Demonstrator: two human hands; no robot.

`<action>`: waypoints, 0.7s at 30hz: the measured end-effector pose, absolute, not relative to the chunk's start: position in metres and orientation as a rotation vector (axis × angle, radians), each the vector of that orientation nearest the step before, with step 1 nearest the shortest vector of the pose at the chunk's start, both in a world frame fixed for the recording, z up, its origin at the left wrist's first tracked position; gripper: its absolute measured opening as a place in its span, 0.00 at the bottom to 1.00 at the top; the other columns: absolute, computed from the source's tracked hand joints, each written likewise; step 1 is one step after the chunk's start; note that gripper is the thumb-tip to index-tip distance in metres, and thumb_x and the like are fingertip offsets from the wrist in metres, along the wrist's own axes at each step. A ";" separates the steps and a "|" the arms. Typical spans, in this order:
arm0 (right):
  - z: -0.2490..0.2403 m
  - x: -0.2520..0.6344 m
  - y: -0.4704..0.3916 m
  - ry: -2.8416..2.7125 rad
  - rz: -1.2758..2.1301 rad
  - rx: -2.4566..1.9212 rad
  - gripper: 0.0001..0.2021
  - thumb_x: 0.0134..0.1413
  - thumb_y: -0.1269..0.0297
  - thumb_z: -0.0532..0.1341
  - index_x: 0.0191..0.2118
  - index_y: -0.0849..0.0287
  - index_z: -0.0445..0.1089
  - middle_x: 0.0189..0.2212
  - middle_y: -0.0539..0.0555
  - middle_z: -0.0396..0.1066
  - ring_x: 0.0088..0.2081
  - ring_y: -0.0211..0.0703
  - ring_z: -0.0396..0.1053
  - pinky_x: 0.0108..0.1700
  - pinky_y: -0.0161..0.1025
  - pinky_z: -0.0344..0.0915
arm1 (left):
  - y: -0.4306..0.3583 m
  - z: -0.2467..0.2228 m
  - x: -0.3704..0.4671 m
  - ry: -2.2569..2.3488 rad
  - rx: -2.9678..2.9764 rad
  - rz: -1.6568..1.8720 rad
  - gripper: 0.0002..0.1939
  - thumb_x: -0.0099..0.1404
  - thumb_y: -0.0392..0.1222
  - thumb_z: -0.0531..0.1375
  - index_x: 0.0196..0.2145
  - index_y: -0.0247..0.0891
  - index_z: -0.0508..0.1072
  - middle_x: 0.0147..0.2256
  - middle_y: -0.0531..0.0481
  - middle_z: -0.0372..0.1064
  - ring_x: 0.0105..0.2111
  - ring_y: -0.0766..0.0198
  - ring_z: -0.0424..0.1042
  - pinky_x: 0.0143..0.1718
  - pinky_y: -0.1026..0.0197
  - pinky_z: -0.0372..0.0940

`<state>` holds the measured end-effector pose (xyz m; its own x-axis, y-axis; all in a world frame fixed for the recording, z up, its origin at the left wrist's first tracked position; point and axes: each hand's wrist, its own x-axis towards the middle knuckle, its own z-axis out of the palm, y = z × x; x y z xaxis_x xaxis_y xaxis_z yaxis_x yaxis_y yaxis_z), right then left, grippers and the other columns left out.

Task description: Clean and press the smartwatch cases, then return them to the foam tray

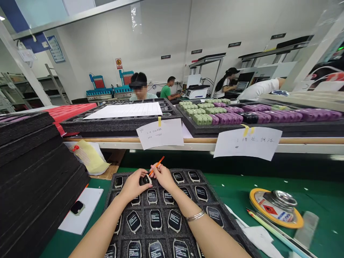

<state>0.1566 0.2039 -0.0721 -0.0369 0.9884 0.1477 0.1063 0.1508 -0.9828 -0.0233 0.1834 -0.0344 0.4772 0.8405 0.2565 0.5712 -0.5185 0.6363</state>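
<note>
Green table (233, 182) under a black foam tray (145, 215). Close together above its far edge, the left hand (134, 186) pinches a small watch (146, 179); the right hand (163, 177), just right of it, grips an orange stick (160, 160) slanting up-right from the watch.

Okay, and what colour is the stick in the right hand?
The stick is orange; the head view shows it.

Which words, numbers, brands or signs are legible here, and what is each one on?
"3/26", probably, on the left note; its other handwriting is unclear.
Right note: handwriting, too blurred.
Watch screens: lines of text, too small.
Tin: label unreadable.
Wall plates, warning sign, poster: too small.
</note>
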 end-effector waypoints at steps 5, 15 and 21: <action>-0.073 0.156 0.204 -1.377 1.062 -1.153 0.12 0.67 0.57 0.60 0.47 0.62 0.70 0.41 0.54 0.73 0.37 0.41 0.73 0.40 0.42 0.74 | 0.184 -0.036 -0.024 1.147 2.265 0.768 0.20 0.67 0.48 0.64 0.52 0.37 0.70 0.48 0.44 0.71 0.47 0.54 0.73 0.50 0.45 0.68; -0.071 0.155 0.202 -1.374 1.049 -1.135 0.12 0.67 0.58 0.60 0.45 0.62 0.71 0.38 0.53 0.73 0.34 0.39 0.73 0.37 0.41 0.74 | 0.185 -0.038 -0.025 1.130 2.317 0.764 0.21 0.66 0.48 0.64 0.53 0.37 0.69 0.48 0.44 0.71 0.47 0.54 0.73 0.50 0.45 0.69; -0.071 0.154 0.205 -1.324 1.060 -1.164 0.12 0.67 0.58 0.60 0.47 0.62 0.70 0.41 0.54 0.73 0.36 0.40 0.73 0.39 0.42 0.74 | 0.181 -0.030 -0.024 1.110 2.399 0.775 0.18 0.66 0.46 0.64 0.51 0.38 0.70 0.48 0.44 0.71 0.49 0.53 0.71 0.52 0.45 0.66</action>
<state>0.1543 0.2049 -0.0710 0.0027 0.9900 0.1413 0.0784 0.1406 -0.9870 -0.0235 0.1806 -0.0305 0.5349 0.7820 0.3199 0.5695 -0.6134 0.5472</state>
